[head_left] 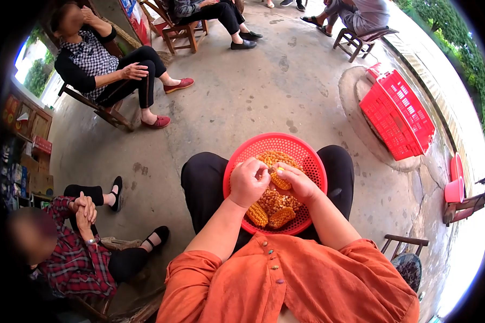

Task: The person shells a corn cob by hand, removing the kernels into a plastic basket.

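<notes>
A round red perforated basket (pixel 319 167) rests on my lap between my knees, holding loose corn kernels (pixel 272 200) and corn cobs. Over its middle, my right hand (pixel 298 182) grips a yellow corn cob (pixel 281 181). Close beside it on the left, my left hand (pixel 248 182) is closed with curled fingers near the cob's upper end; what it holds, if anything, is hidden. Two more cobs lie low in the basket, one at the left (pixel 257 214) and one nearer the middle (pixel 282 217).
Seated people surround the concrete floor (pixel 242 102): one in checks (pixel 99 64), one in plaid (pixel 73 264), others at the top. A red crate (pixel 399 116) stands at the right, near a pink basin (pixel 454 190) and a chair (pixel 407 264).
</notes>
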### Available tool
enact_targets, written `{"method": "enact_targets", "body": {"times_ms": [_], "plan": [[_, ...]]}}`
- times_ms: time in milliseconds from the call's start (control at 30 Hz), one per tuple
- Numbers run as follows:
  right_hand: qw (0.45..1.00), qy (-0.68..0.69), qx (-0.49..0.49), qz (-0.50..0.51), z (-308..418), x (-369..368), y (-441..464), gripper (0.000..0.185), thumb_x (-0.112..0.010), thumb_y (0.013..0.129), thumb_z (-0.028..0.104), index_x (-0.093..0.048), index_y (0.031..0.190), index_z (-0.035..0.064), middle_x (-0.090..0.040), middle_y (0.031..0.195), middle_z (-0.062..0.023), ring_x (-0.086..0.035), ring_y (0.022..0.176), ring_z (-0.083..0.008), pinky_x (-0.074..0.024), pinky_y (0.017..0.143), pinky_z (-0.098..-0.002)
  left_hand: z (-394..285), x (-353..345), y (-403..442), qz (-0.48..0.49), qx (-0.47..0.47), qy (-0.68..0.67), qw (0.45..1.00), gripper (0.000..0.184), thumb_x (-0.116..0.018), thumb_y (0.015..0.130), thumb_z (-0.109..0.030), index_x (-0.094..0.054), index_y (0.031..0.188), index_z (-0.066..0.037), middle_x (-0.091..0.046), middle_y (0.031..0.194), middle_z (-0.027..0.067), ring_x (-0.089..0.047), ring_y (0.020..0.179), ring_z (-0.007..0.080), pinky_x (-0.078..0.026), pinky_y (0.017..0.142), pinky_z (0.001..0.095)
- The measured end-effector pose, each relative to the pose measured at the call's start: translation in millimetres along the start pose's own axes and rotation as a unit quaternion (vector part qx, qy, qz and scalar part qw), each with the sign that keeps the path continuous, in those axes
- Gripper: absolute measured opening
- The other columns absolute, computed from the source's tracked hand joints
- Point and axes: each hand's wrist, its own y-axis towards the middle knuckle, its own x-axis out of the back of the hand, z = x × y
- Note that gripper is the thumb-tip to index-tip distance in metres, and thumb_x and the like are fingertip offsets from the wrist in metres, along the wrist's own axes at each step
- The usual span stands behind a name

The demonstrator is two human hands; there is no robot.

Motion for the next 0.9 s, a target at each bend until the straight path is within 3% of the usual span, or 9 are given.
{"method": "enact_targets", "body": {"times_ms": [33,100,167,267,367,467,533,600,900], "plan": [[1.0,0.0,0.0,0.0,0,3,0,0.018,-0.053,0.098,0.028,-0.053,0.106,0.012,-0.061,0.083,-0.0058,-0.049,0.063,-0.0083,-0.0332,0.048,-0.0198,2,-1,0,-0.007,-0.004,0.016,1.0,0.009,-0.067,0.074,-0.005,-0.06,0.075,-0.008,-0.059,0.071,0.0083,-0.059,0.061,0.0271,-0.047,0.055,0.0379],[0.993,0.028,0.006,0.111,1,13,-3,0.018,-0.052,0.098,0.028,-0.052,0.107,0.0122,-0.062,0.085,-0.0073,-0.046,0.059,-0.0088,-0.0316,0.048,-0.0196,9,-1,1,-0.028,0.035,-0.024,0.999,0.007,-0.067,0.076,-0.005,-0.06,0.077,-0.007,-0.059,0.071,0.0084,-0.059,0.061,0.0256,-0.048,0.055,0.0363],[0.995,0.027,0.015,0.096,5,6,-4,0.019,-0.051,0.099,0.029,-0.051,0.108,0.0124,-0.06,0.086,-0.0065,-0.044,0.057,-0.0088,-0.0305,0.048,-0.0197,11,4,1,-0.049,0.075,-0.063,0.994,0.006,-0.067,0.078,-0.005,-0.061,0.079,-0.006,-0.059,0.071,0.0085,-0.059,0.06,0.024,-0.048,0.056,0.0348],[0.997,0.04,0.026,0.063,4,4,-1,0.018,-0.051,0.099,0.028,-0.05,0.108,0.0131,-0.057,0.085,-0.0041,-0.042,0.056,-0.0085,-0.0289,0.047,-0.0198,3,7,0,0.042,0.065,-0.098,0.992,0.003,-0.064,0.081,-0.004,-0.062,0.084,-0.003,-0.059,0.076,0.0089,-0.059,0.064,0.0211,-0.049,0.06,0.031],[0.996,0.055,0.018,0.067,4,6,0,0.016,-0.051,0.099,0.027,-0.049,0.108,0.0143,-0.052,0.083,-0.001,-0.04,0.055,-0.0076,-0.028,0.046,-0.0201,-7,3,2,0.025,0.047,-0.188,0.981,0.011,-0.063,0.082,-0.002,-0.065,0.092,-0.003,-0.06,0.081,0.009,-0.06,0.07,0.0201,-0.05,0.065,0.0288],[0.996,0.052,0.008,0.076,4,10,-1,0.014,-0.052,0.099,0.026,-0.05,0.108,0.0153,-0.049,0.081,0.0008,-0.039,0.056,-0.0066,-0.0272,0.046,-0.0202,-7,10,4,0.103,0.074,-0.22,0.967,0.021,-0.062,0.081,0.002,-0.064,0.101,0.0,-0.06,0.089,0.0099,-0.061,0.084,0.02,-0.05,0.077,0.0289],[0.997,0.05,0.006,0.065,2,10,0,0.013,-0.052,0.099,0.026,-0.05,0.107,0.0157,-0.048,0.081,0.0013,-0.039,0.056,-0.0062,-0.0268,0.045,-0.0202,-5,12,6,0.136,0.005,-0.176,0.975,0.027,-0.062,0.079,0.002,-0.065,0.105,-0.001,-0.061,0.091,0.0093,-0.061,0.086,0.0185,-0.05,0.078,0.0295],[0.998,0.054,0.011,0.008,0,9,1,0.013,-0.054,0.098,0.027,-0.052,0.105,0.0157,-0.048,0.082,0.0019,-0.039,0.057,-0.0059,-0.0264,0.046,-0.0196,-9,15,6,0.138,0.02,-0.181,0.974,0.027,-0.063,0.078,0.002,-0.065,0.104,-0.001,-0.062,0.091,0.0093,-0.061,0.086,0.0186,-0.05,0.078,0.0296],[1.0,0.023,0.009,0.004,0,10,2,0.013,-0.056,0.098,0.028,-0.053,0.104,0.0169,-0.049,0.084,0.0044,-0.04,0.06,-0.005,-0.0275,0.046,-0.0187,-5,10,4,0.12,0.034,-0.185,0.975,0.02,-0.063,0.077,0.003,-0.066,0.097,0.0,-0.061,0.084,0.0094,-0.061,0.078,0.0208,-0.05,0.073,0.029]]}}
